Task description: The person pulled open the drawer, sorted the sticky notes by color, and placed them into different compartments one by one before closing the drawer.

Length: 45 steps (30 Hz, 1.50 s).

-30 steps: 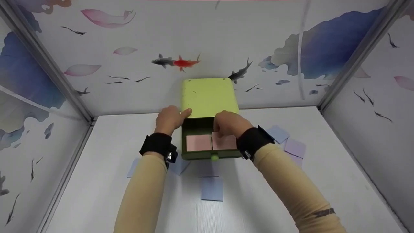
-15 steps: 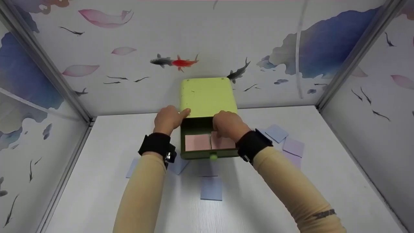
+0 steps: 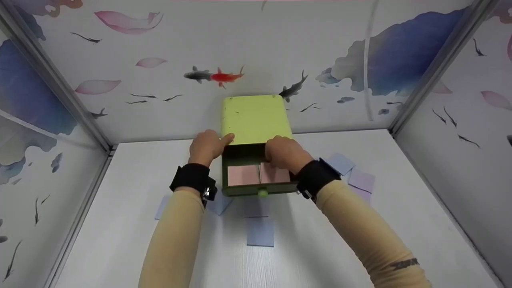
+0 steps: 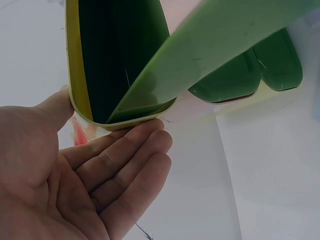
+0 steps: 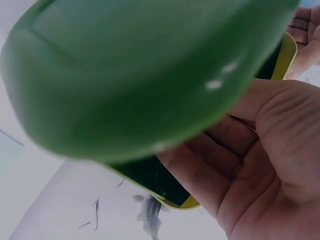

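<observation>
A yellow-green box [image 3: 254,118] stands at the back of the white table, its dark green drawer [image 3: 244,191] pulled out toward me. Two pink paper squares lie side by side in it, a left one [image 3: 243,175] and a right one [image 3: 278,177]. My left hand [image 3: 208,146] rests against the box's front left corner with its thumb on the top; in the left wrist view the left hand [image 4: 100,175] has straight fingers touching the box rim [image 4: 120,122]. My right hand [image 3: 282,152] reaches into the drawer over the right pink square. The drawer wall [image 5: 125,75] hides the fingertips of the right hand [image 5: 260,150].
Several blue and lilac paper squares lie on the table: one in front of the drawer [image 3: 260,231], some at the right [image 3: 362,180], some at the left [image 3: 162,206]. Walls printed with fish close in the back and both sides.
Both hands stay where they were at the box and in the drawer. Only the view has drifted slightly.
</observation>
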Each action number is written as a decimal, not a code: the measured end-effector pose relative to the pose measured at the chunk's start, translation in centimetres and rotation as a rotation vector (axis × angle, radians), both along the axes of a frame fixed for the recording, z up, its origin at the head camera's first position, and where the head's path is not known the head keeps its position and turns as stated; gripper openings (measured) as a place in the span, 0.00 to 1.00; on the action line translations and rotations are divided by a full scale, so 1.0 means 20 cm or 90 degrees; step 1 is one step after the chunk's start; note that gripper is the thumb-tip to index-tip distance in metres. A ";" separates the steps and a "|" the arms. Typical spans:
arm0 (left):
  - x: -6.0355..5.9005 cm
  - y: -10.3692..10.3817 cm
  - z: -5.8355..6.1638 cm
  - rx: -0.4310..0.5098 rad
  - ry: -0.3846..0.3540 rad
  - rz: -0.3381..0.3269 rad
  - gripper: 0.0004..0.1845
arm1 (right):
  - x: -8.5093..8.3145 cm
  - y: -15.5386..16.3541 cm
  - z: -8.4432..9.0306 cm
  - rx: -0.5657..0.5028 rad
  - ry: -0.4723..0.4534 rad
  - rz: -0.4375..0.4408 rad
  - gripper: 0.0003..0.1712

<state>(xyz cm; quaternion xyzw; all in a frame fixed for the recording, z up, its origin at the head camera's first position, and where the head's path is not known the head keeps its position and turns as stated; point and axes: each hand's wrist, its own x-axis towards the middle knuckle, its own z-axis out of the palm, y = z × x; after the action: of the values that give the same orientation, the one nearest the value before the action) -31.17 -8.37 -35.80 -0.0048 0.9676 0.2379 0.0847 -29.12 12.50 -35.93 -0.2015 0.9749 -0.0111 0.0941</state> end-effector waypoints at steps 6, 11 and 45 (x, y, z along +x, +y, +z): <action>0.01 -0.01 0.00 0.011 0.007 -0.004 0.34 | 0.01 0.05 0.02 -0.053 -0.004 0.007 0.08; 0.00 0.00 0.00 0.006 0.010 -0.010 0.34 | 0.02 0.10 0.06 -0.084 -0.015 0.002 0.13; 0.01 0.00 -0.01 0.010 0.004 -0.001 0.31 | 0.20 0.51 -0.21 -0.090 -0.138 -0.102 0.07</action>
<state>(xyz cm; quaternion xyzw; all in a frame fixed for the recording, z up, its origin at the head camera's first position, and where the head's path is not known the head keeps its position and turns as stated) -30.95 -8.40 -35.97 -0.0024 0.9659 0.2455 0.0820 -25.04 22.70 -40.20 -0.1272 0.9688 -0.1090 0.1828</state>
